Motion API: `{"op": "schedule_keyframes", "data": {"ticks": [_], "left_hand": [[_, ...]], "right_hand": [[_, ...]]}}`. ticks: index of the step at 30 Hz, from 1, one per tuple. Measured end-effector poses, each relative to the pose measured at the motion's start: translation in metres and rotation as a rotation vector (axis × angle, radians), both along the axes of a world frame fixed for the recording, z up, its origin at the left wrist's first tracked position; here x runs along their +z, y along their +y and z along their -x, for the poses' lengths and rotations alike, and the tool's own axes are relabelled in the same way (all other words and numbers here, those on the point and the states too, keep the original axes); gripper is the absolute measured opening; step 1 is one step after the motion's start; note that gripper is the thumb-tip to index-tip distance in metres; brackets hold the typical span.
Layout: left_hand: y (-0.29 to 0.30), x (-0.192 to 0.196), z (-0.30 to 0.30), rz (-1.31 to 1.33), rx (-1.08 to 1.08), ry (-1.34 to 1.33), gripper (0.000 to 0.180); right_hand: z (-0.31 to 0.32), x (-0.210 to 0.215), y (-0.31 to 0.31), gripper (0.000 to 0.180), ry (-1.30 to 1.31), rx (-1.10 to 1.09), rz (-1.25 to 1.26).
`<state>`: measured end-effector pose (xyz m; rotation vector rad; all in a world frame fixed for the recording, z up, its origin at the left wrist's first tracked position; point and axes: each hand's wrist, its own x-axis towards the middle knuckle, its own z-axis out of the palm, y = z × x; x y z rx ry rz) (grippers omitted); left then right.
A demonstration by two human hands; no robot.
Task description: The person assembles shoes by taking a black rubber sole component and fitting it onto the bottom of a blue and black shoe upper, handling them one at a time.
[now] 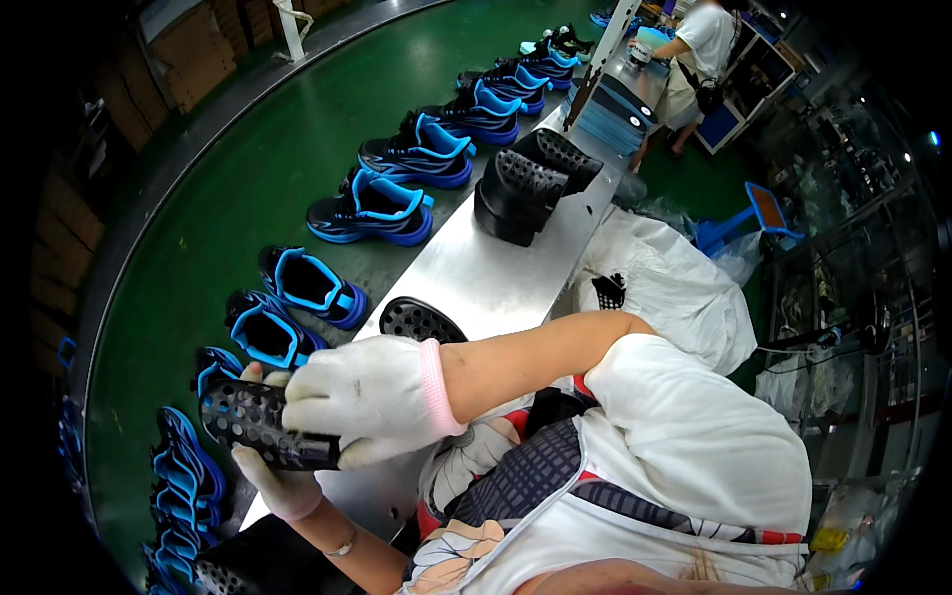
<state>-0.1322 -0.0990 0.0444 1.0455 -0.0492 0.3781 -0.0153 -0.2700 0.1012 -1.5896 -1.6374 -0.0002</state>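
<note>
Both my hands wear white knit gloves and grip one black perforated insole (253,421) over the left edge of a steel table (476,273). My right hand (362,397) closes over its upper right part, the glove's pink cuff at the wrist. My left hand (278,481) holds it from underneath, thumb up by its top edge. Directly beyond the insole sits a blue and black sports shoe (213,365) on the green conveyor belt (248,178). Another black insole (416,319) lies flat on the table just past my right wrist.
A line of blue and black shoes (372,208) runs along the belt to the far end. Stacks of black insoles (526,188) and blue-grey ones (610,124) stand farther up the table. Another person (699,50) works at the far end. A white bag (664,283) lies right.
</note>
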Motion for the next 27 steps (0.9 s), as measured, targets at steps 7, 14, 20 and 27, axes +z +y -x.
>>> {"op": "schedule_keyframes", "data": {"ticks": [7, 14, 20, 27], "left_hand": [[-0.001, -0.014, -0.008, -0.093, 0.210, -0.033, 0.062], [0.003, -0.049, -0.031, 0.051, 0.347, 0.083, 0.051], [0.027, -0.059, -0.022, 0.142, 0.369, 0.057, 0.053], [0.045, -0.065, -0.016, -0.362, 0.291, 0.414, 0.050]], "right_hand": [[-0.006, -0.018, 0.009, 0.042, -0.028, -0.203, 0.277], [-0.026, -0.030, 0.018, 0.043, -0.114, -0.334, 0.367], [-0.023, -0.023, 0.051, 0.040, -0.073, -0.268, 0.517], [-0.041, -0.017, 0.044, 0.042, -0.054, -0.290, 0.573]]}}
